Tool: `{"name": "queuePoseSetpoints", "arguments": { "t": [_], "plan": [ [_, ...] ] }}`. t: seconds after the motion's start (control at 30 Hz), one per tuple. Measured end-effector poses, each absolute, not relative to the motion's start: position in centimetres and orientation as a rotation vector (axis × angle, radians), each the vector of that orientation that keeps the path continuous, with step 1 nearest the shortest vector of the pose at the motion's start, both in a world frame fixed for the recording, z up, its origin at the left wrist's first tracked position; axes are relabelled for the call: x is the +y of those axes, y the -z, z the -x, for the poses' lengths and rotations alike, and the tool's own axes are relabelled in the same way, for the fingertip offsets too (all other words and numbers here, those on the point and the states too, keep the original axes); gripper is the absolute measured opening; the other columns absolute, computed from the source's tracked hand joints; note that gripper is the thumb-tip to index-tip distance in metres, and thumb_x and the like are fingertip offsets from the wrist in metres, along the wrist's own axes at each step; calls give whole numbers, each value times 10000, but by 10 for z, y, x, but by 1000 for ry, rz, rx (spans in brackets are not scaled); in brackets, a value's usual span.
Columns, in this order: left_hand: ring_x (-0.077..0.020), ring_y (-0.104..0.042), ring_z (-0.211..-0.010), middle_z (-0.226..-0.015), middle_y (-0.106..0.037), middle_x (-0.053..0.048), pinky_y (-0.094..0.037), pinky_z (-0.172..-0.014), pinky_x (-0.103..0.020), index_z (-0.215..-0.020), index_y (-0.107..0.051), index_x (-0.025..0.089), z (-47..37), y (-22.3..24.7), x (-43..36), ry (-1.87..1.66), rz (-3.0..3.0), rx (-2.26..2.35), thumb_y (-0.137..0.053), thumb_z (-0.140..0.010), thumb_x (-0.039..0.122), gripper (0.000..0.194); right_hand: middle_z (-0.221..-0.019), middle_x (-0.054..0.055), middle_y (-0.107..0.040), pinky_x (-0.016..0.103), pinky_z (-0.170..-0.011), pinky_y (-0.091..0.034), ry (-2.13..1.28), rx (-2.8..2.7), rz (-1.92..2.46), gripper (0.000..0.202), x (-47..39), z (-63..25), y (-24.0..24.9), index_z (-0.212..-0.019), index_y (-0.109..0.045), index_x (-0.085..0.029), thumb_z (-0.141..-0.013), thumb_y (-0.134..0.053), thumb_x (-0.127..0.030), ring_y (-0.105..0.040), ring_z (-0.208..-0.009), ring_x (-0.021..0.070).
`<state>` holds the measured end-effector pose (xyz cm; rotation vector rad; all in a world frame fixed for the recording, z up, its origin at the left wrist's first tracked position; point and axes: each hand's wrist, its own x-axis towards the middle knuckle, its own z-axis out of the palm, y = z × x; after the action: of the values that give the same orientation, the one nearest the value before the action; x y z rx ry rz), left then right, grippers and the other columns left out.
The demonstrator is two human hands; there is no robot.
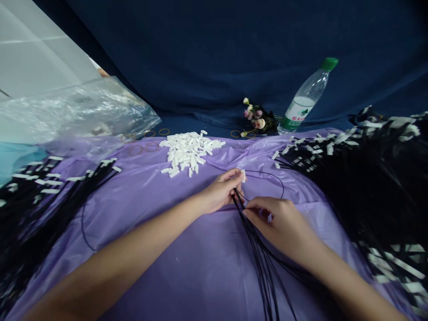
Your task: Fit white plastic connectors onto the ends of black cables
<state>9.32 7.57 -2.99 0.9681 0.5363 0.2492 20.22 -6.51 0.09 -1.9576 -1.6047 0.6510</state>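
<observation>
My left hand is closed, pinching a small white strip-like piece between thumb and finger. The upper ends of a bundle of thin black cords are also in that hand, and the cords hang down toward the lower edge of the view. Just right of it, my right hand is closed in a pinch on a thin black cord at the bundle's side. One cord makes a loop from the white piece round to behind my right hand. Beyond my left hand lies a pile of small white pieces.
Purple sheeting covers the work surface. Black cords with white tags lie heaped at the left and right. At the back are a tilted plastic bottle, flowers, yellowish rings and clear plastic film.
</observation>
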Motion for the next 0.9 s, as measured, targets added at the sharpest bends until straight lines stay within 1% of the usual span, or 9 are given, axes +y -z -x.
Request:
{"name": "queuePoseSetpoints", "arguments": {
  "t": [0.1,0.2,0.37,0.5,0.6,0.67,0.77,0.83,0.9],
  "plan": [
    [-70,-483,-527,-586,-469,57,-398,-573,-218,-840,-508,196,-93,31,76,-242,-973,525,-630,-818,445,278,-682,-30,-662,248,-546,-376,-691,-1575,1941,165,-63,-202,2,-822,-673,-246,-878,-522,-281,-582,-575,125],
    [-61,-440,-501,-555,-444,60,-356,-549,-209,-830,-509,192,-93,32,76,-247,-969,510,-631,-816,453,288,-672,-33,-647,242,-531,-362,-742,-1548,1904,191,-63,-204,3,-807,-660,-237,-891,-494,-281,-576,-584,120],
    [-64,-436,-526,-572,-461,52,-342,-565,-221,-833,-521,190,-93,32,77,-242,-970,515,-651,-794,469,310,-650,-42,-624,236,-513,-343,-741,-1543,1893,163,-61,-202,6,-809,-640,-231,-879,-494,-249,-541,-548,108],
    [-64,-424,-520,-572,-458,52,-335,-561,-223,-829,-524,190,-93,32,76,-241,-969,523,-653,-795,466,306,-675,-26,-626,237,-526,-347,-706,-1533,1893,154,-60,-199,7,-800,-622,-214,-872,-486,-223,-549,-562,112],
    [-59,-405,-499,-561,-452,55,-338,-556,-222,-823,-517,193,-94,31,76,-249,-964,532,-639,-814,447,281,-626,-25,-579,234,-495,-325,-713,-1485,1893,134,-60,-200,6,-772,-585,-200,-864,-490,-220,-511,-524,107],
    [-54,-392,-488,-561,-451,57,-336,-548,-217,-817,-510,194,-94,30,75,-257,-955,533,-633,-821,439,275,-597,-35,-543,225,-472,-330,-836,-1380,1832,132,-59,-202,5,-773,-544,-200,-878,-484,-253,-493,-495,100],
    [-59,-427,-502,-586,-457,58,-360,-560,-223,-827,-509,198,-93,30,75,-244,-966,512,-634,-815,456,287,-602,-45,-544,208,-472,-385,-1172,-1125,1619,168,-57,-207,1,-798,-492,-203,-900,-483,-336,-500,-475,88],
    [-69,-468,-524,-613,-470,57,-388,-583,-239,-840,-510,204,-93,29,75,-235,-981,514,-633,-810,469,294,-618,-49,-563,200,-479,-407,-1367,-926,1453,163,-57,-212,-3,-843,-496,-205,-883,-531,-359,-504,-469,78],
    [-75,-494,-540,-639,-486,55,-398,-592,-247,-848,-507,208,-92,29,75,-234,-988,538,-635,-806,475,298,-648,-43,-585,198,-493,-428,-1503,-769,1312,165,-58,-217,-7,-904,-538,-209,-845,-599,-350,-521,-485,77]
  ]
}}
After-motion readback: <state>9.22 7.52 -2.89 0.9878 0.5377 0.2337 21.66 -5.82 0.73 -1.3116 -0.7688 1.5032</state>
